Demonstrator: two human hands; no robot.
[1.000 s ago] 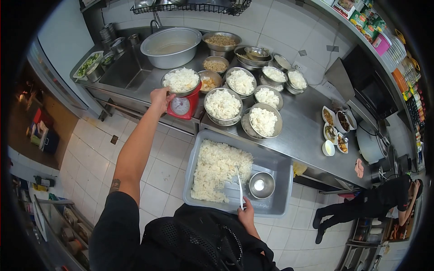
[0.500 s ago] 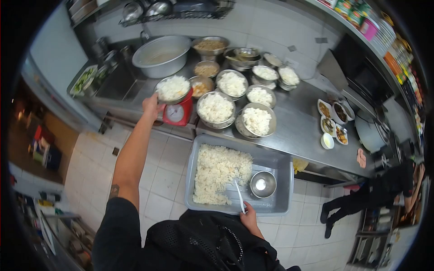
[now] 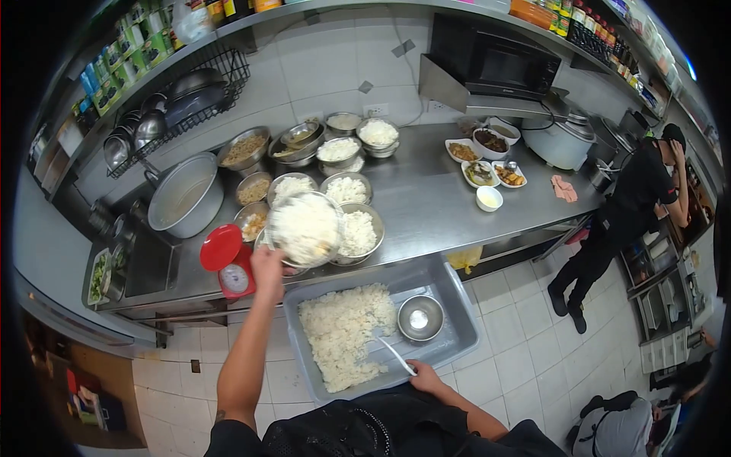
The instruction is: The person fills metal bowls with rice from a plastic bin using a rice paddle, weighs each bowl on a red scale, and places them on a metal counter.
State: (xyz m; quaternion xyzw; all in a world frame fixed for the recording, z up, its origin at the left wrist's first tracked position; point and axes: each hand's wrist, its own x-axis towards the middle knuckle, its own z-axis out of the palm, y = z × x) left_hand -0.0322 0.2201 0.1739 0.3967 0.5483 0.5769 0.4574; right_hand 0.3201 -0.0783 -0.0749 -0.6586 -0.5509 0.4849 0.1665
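My left hand grips the rim of a bowl of rice, blurred by motion, above other rice bowls on the steel counter. To its left stands a red scale with a bare red plate. My right hand holds the handle of a white spoon, whose far end reaches the rice in a grey tub. An otherwise empty metal bowl sits inside that tub, right of the rice.
A large grey basin and a sink are at the left. Dishes of food and a rice cooker stand farther right. One person stands beyond the counter's right end; another is at the lower right.
My left hand has lifted the rice bowl off the red scale and moved it right, over the other bowls. The view has turned right. My right hand still holds the spoon.
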